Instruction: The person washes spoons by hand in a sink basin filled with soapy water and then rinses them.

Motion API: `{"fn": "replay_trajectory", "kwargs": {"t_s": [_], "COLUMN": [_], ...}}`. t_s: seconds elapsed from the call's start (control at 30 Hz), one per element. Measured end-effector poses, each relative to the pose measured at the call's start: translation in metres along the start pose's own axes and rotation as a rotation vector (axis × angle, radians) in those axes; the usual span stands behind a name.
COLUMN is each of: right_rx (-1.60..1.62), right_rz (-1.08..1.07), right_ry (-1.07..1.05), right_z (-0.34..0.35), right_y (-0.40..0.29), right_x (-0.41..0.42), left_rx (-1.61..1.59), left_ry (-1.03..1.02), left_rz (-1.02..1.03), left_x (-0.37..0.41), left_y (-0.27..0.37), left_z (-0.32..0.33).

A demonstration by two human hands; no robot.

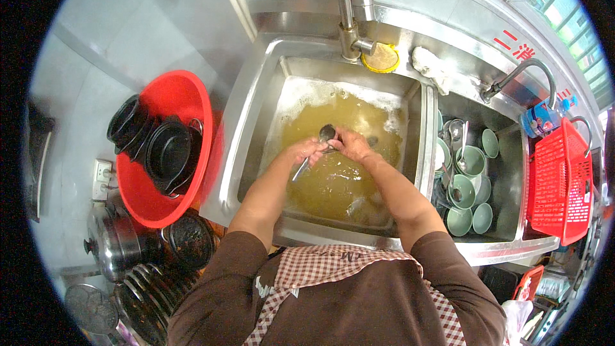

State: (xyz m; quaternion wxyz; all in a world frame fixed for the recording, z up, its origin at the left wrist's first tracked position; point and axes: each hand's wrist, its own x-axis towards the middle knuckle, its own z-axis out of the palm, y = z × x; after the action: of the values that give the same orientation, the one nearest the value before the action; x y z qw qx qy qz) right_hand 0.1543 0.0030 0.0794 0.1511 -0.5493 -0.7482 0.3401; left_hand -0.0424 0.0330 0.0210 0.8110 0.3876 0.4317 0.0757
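Both hands are over the left sink basin, which holds cloudy yellowish water with foam along its far side. My left hand grips a metal spoon, its bowl upward and away from me. A thin metal handle sticks out below the left fingers; whether it belongs to the same spoon I cannot tell. My right hand meets the left one, its fingers closed around the spoon near the bowl. A small dark shape shows in the water beside the right hand, too unclear to name.
In the right basin sit several green bowls and spoons. A faucet, a yellow-rimmed scrubbing pad and a white cloth line the back ledge. Black pots fill a red tub at left; a red basket stands right.
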Motion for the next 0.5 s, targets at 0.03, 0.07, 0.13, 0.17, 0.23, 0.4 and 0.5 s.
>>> {"fn": "replay_trajectory", "kwargs": {"t_s": [0.03, 0.07, 0.13, 0.17, 0.23, 0.4, 0.5], "right_rx": [-0.023, -0.047, -0.152, -0.141, -0.122, -0.127, -0.134], "right_rz": [-0.059, -0.118, -0.268, -0.332, -0.468, -0.579, -0.591], "right_ry": [0.062, 0.123, 0.158, 0.168, 0.177, 0.278, 0.226], "right_z": [0.001, 0.002, -0.005, -0.009, -0.016, 0.007, 0.009], "right_y": [0.004, 0.007, 0.001, -0.004, -0.027, -0.020, -0.021], "right_x": [0.001, 0.002, 0.005, 0.005, 0.000, 0.015, 0.019], "left_rx": [-0.056, -0.112, -0.298, -0.354, -0.476, -0.358, -0.433], "left_ry": [0.034, 0.069, 0.103, 0.074, 0.021, 0.135, 0.252], "left_rz": [0.047, 0.094, 0.133, 0.167, 0.240, 0.178, 0.229], "left_x": [0.000, 0.001, -0.017, -0.013, -0.006, 0.022, 0.018], "left_y": [0.001, 0.001, 0.018, 0.015, 0.008, -0.010, 0.000], "left_z": [0.004, 0.009, 0.034, 0.031, 0.026, 0.008, 0.024]}}
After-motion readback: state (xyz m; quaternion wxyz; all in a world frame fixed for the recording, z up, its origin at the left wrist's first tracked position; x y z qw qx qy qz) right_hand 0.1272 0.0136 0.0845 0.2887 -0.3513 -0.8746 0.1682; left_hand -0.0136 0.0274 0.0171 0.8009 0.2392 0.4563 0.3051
